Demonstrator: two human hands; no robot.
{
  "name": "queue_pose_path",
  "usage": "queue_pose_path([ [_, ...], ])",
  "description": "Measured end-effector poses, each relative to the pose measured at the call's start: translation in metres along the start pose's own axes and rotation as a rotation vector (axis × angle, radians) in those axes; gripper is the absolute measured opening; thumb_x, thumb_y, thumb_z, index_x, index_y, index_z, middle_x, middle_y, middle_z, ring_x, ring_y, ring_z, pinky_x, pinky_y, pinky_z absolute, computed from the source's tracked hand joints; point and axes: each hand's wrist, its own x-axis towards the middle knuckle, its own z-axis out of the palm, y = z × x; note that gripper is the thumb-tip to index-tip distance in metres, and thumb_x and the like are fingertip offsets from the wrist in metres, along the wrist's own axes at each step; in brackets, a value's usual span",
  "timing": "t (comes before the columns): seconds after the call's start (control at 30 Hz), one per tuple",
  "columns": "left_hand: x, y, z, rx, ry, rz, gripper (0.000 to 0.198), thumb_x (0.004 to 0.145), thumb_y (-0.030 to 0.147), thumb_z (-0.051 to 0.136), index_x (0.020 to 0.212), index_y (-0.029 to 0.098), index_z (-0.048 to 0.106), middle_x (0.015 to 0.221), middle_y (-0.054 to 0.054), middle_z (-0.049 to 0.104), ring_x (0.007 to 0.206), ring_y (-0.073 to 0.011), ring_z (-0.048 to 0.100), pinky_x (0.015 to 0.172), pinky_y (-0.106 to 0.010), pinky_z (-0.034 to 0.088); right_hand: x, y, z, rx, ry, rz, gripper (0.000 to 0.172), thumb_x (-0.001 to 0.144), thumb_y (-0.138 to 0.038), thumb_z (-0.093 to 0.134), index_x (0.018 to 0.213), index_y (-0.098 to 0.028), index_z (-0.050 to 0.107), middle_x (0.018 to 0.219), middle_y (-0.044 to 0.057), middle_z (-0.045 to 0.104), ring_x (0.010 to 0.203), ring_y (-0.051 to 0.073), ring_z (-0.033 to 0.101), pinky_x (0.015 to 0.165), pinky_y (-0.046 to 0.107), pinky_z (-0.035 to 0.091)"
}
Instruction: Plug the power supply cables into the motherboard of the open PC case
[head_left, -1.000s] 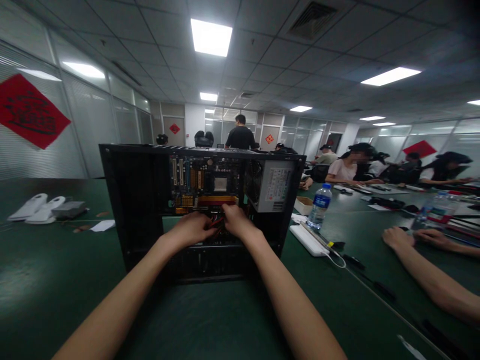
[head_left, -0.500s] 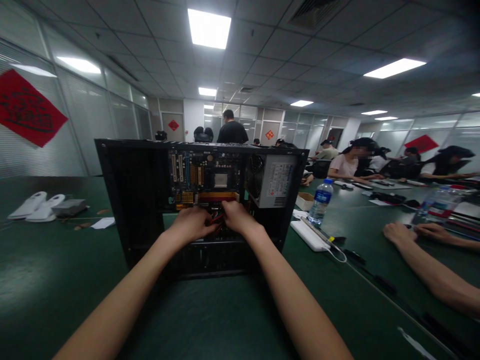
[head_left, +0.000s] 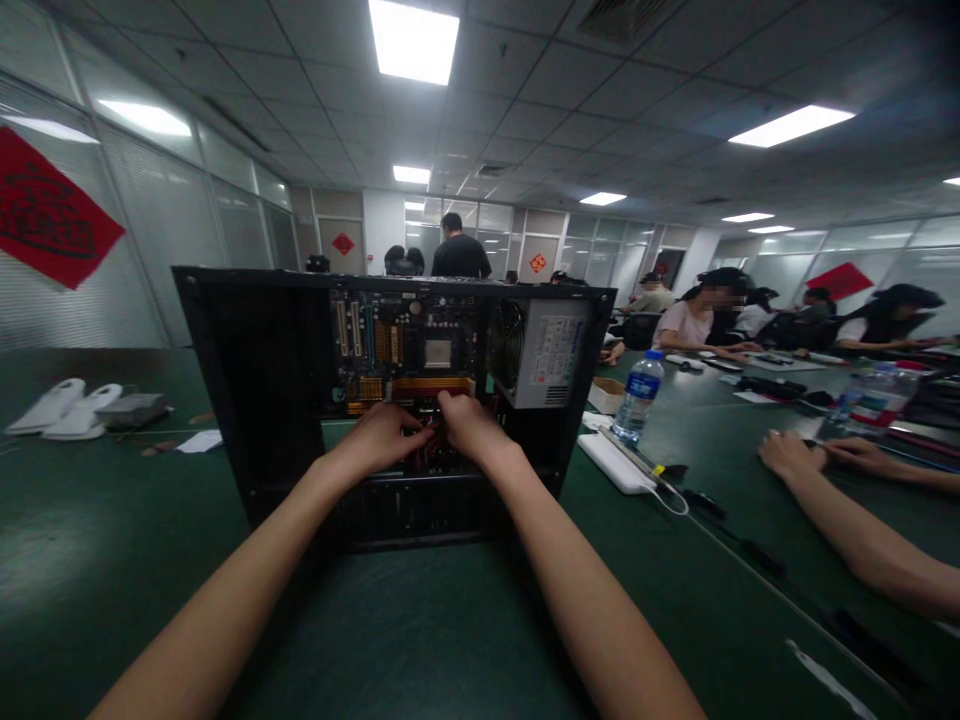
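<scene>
An open black computer case (head_left: 442,535) stands upright before me, its inside facing me. Both hands reach into its lower middle, beneath the orange memory slots (head_left: 442,385) of the motherboard (head_left: 469,330). My left hand (head_left: 375,438) has bent fingers pinched close to some dark reddish cables (head_left: 429,452). Beside it, my right hand (head_left: 472,425) is closed just under the slots, thumb side up. What either hand grips is too dark and small to make out. A silver processor (head_left: 438,353) sits above the slots, and a power supply (head_left: 553,355) fills the upper right corner.
On the green table (head_left: 420,620), a water bottle (head_left: 639,398), a white power strip (head_left: 615,462) and cables lie right of the case. White slippers (head_left: 82,412) and a grey box (head_left: 132,410) are at left. A co-worker's forearms (head_left: 847,510) rest at right.
The view has shifted slightly, so the case appears a little higher and further left. My fingers have moved slightly among the reddish cables; both hands stay inside the case.
</scene>
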Motion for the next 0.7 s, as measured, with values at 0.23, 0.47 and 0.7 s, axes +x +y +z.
queue_pose_path([
  [0.23, 0.001, 0.000, 0.001, 0.003, -0.001, 0.011, 0.044, 0.093, 0.051, 0.048, 0.090, 0.019, 0.079, 0.087, -0.009, 0.077, 0.080, -0.0234, 0.068, 0.067, -0.030, 0.039, -0.003, -0.005, -0.006, -0.035, -0.003, 0.015, 0.028, 0.090, -0.002, 0.048, 0.115, -0.012, 0.053, 0.107, 0.020, 0.069, 0.101, 0.029, 0.070, 0.079, 0.033, 0.052],
  [0.47, 0.000, 0.003, -0.001, 0.012, -0.017, 0.014, 0.043, 0.094, 0.049, 0.048, 0.087, 0.018, 0.077, 0.084, -0.008, 0.076, 0.078, -0.0229, 0.068, 0.067, -0.029, 0.039, -0.001, -0.001, -0.005, 0.010, -0.020, -0.013, 0.032, 0.089, -0.001, 0.047, 0.119, -0.012, 0.052, 0.111, 0.020, 0.068, 0.103, 0.028, 0.069, 0.081, 0.033, 0.051],
  [0.7, -0.002, 0.004, -0.003, 0.023, -0.044, 0.027, 0.039, 0.095, 0.045, 0.049, 0.090, 0.018, 0.077, 0.089, -0.008, 0.077, 0.081, -0.0230, 0.068, 0.070, -0.029, 0.041, 0.002, 0.006, 0.001, 0.060, 0.013, -0.036, 0.029, 0.088, -0.006, 0.051, 0.116, -0.013, 0.055, 0.109, 0.018, 0.070, 0.101, 0.027, 0.069, 0.077, 0.030, 0.049],
])
